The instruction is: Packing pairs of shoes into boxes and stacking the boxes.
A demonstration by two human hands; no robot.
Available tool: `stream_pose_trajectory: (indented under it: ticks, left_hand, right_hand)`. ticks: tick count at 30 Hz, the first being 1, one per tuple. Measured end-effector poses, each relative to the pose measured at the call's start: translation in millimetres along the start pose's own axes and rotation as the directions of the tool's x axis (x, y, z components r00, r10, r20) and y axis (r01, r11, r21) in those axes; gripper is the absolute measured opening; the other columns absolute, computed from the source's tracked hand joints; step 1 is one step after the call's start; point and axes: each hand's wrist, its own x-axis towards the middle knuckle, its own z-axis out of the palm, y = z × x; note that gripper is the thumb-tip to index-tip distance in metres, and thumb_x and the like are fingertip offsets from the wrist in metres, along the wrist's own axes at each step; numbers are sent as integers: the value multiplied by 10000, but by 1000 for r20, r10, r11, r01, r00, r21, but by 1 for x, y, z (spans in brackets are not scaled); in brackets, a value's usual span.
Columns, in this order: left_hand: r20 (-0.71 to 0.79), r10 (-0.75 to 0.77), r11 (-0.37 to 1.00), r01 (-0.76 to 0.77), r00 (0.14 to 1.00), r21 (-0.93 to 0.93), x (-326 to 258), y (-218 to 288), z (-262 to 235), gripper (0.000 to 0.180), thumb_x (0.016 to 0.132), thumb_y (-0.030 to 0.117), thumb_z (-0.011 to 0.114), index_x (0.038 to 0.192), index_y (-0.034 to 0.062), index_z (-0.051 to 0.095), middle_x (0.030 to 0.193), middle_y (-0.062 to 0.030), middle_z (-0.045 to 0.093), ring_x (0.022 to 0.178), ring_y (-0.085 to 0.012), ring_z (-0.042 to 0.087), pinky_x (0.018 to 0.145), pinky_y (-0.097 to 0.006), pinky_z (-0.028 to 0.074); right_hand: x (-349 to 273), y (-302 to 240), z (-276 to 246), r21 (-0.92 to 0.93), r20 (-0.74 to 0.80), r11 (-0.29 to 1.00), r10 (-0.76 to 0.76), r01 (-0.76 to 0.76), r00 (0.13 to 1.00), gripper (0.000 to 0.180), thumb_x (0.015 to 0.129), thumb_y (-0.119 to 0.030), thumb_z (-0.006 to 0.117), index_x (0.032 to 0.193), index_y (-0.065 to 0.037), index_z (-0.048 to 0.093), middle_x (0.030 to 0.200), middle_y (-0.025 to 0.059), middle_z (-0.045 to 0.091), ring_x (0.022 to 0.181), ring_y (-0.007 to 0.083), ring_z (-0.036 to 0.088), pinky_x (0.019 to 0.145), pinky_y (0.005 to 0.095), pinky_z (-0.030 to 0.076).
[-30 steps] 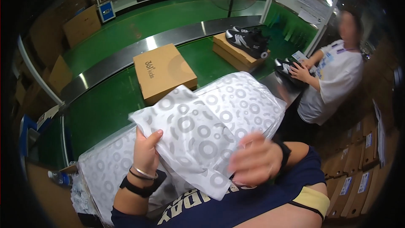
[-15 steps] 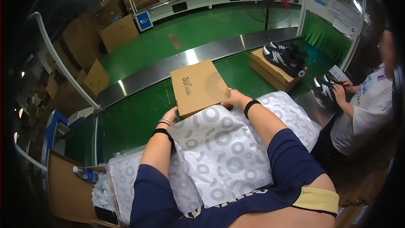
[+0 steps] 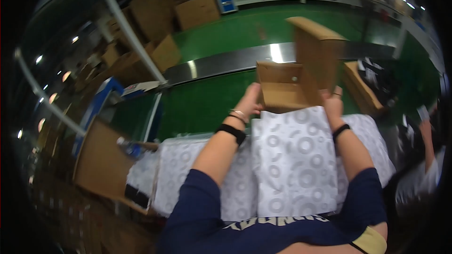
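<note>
Gripping the cardboard box point(image 3: 282, 89) at frame centre, left hand point(image 3: 249, 103) and right hand point(image 3: 332, 106) close their fingers on its sides; the raised lid point(image 3: 314, 54) could flop shut over the patterned paper point(image 3: 294, 160).

Counter point(image 3: 197, 108): green belt surface with a metal rail behind.
On it: open cardboard box point(image 3: 282, 87), patterned white paper sheets point(image 3: 292, 169), second box point(image 3: 360, 89).

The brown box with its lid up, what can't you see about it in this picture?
- Inside the cardboard box: head view, the raised lid and motion blur hide whether anything lies in it.
- Left hand fingers: behind the box's side, grip unclear.
- Right hand: at the lid's base, blurred.
- Patterned tissue paper: covers the box's near edge.
</note>
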Motion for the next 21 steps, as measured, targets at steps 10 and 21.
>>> stream_pose_trajectory:
  ticks: [10,21]
  left_hand:
    - [-430,153,967,-46,890,251,-18,-87,-23,601,854,432,454,1230,-32,388,1157,-198,494,1065,-258,484,905,-341,377]
    - [91,8,881,36,996,-472,-213,-81,38,1007,644,104,679,1371,74,-17,1312,-143,298,1168,-255,369,970,-365,327]
  right_hand:
    - [-40,51,-39,481,682,497,305,-722,664,804,784,-563,468,1363,-115,135,1259,204,335,1063,339,422,796,454,416]
    - [-191,-15,-133,428,904,668,-295,-609,310,885,668,-190,693,1336,8,149,1297,125,328,1177,202,351,978,313,290]
